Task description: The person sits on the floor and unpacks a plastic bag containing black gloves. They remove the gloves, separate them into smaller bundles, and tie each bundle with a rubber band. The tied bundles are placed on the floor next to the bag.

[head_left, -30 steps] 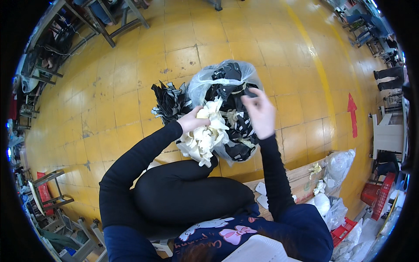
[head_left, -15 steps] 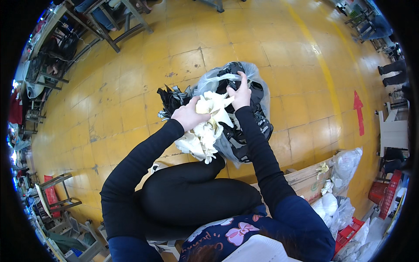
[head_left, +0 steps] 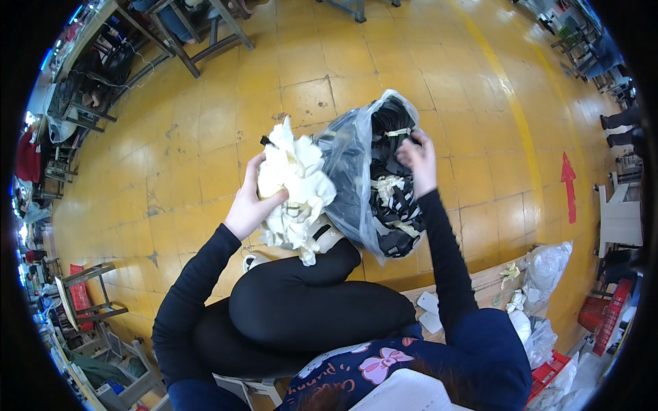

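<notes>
A thick bundle of cream-white cut pieces (head_left: 295, 185), soft and curling at the edges, is gripped by my left hand (head_left: 250, 209), thumb on the near side. Right of it, a clear plastic bag (head_left: 346, 164) lies on the floor with its mouth turned right. Black cut pieces (head_left: 387, 127) fill the bag, some tied with pale strips; a striped black-and-white bundle (head_left: 391, 192) shows among them. My right hand (head_left: 419, 159) is over the bag's mouth, fingers apart and partly blurred, with nothing visible in it. A dark bit peeks out behind the cream bundle.
Yellow tiled floor (head_left: 226, 103) surrounds the bag. My bent knee (head_left: 308, 294) is close in front. By my right side are a wooden board (head_left: 493, 277), white cards (head_left: 430, 312), plastic bags (head_left: 546, 274) and a red crate (head_left: 548, 370). Stools and benches stand left.
My left hand has drawn the cream bundle left, away from the bag. The bag now faces right with its contents more exposed. The right hand has moved right, off the plastic; the black bundle is mostly hidden.
</notes>
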### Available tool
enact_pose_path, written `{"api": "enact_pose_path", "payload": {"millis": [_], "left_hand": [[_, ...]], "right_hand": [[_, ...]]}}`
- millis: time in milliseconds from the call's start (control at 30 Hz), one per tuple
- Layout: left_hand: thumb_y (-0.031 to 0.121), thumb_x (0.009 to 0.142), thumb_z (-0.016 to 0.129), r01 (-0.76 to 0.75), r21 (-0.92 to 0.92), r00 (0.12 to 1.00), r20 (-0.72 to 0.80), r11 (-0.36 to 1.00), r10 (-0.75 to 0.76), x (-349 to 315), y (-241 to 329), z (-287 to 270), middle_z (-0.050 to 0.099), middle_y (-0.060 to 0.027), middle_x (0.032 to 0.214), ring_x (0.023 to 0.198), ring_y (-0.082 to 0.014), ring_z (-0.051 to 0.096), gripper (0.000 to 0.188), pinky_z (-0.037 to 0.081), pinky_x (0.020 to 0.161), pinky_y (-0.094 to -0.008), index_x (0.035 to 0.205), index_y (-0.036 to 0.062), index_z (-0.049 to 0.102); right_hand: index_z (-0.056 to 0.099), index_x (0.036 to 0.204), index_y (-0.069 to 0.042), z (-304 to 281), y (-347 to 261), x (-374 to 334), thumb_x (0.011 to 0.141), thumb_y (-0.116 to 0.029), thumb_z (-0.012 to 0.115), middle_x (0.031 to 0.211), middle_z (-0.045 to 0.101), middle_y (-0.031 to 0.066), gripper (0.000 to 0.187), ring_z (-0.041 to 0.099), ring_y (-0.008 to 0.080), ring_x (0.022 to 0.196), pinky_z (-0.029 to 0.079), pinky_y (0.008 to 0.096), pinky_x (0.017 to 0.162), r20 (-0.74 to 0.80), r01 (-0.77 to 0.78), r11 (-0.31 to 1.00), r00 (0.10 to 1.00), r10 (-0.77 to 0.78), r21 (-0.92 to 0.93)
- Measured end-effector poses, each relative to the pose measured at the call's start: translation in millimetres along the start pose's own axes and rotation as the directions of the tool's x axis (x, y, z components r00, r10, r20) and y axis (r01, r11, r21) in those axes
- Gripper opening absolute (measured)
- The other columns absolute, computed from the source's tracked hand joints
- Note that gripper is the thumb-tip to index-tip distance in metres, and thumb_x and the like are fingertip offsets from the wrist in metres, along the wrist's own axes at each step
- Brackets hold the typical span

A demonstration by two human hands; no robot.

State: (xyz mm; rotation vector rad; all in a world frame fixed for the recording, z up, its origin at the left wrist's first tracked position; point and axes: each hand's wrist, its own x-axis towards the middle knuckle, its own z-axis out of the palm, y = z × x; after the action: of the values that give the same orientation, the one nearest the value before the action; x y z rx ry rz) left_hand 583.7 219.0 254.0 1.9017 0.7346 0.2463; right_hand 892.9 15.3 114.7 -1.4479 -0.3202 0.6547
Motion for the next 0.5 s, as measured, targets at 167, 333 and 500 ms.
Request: {"api": "enact_pose_path", "payload": {"millis": [167,333,500], "left_hand": [[0.017,0.089,0.070,0.114,-0.286,0.958,0.284,0.951,-0.030,-7.8,29.2,24.4,0.051,-0.0194,0.136,0.122,-0.0259,0.054,0.086,0.045,0.101,-0.0365,0.153,0.0148,0.013],[0.004,0.091,0.065,0.176,-0.436,0.847,0.523,0.882,0.089,-22.2,63.6,39.7,0.040,-0.0223,0.149,0.130,-0.0273,0.048,0.097,0.040,0.107,-0.0399,0.157,0.0167,-0.005],[0.009,0.091,0.065,-0.165,0.097,0.817,0.571,0.982,0.081,-27.9,68.9,22.5,0.054,-0.0159,0.140,0.126,-0.0308,0.054,0.063,0.041,0.105,-0.0403,0.147,0.0065,0.037]], "right_hand": [[0.029,0.148,-0.005,77.9,-14.6,-117.1,0.084,-0.013,0.070,0.131,0.054,0.0118,0.076,0.053,0.0187,0.119,0.041,0.0334,0.103,0.490,0.033,0.968,0.858,-0.155,0.248],[0.024,0.152,-0.005,61.8,-42.7,-136.9,0.075,-0.014,0.075,0.133,0.051,0.0067,0.093,0.050,0.0169,0.120,0.042,0.0331,0.102,0.465,-0.426,0.725,0.870,0.164,0.541],[0.045,0.134,-0.001,-72.5,-85.4,-140.7,0.080,-0.012,0.070,0.118,0.062,0.0087,0.060,0.060,0.0179,0.105,0.048,0.0340,0.094,0.051,-0.241,0.939,0.970,0.236,0.244]]}}
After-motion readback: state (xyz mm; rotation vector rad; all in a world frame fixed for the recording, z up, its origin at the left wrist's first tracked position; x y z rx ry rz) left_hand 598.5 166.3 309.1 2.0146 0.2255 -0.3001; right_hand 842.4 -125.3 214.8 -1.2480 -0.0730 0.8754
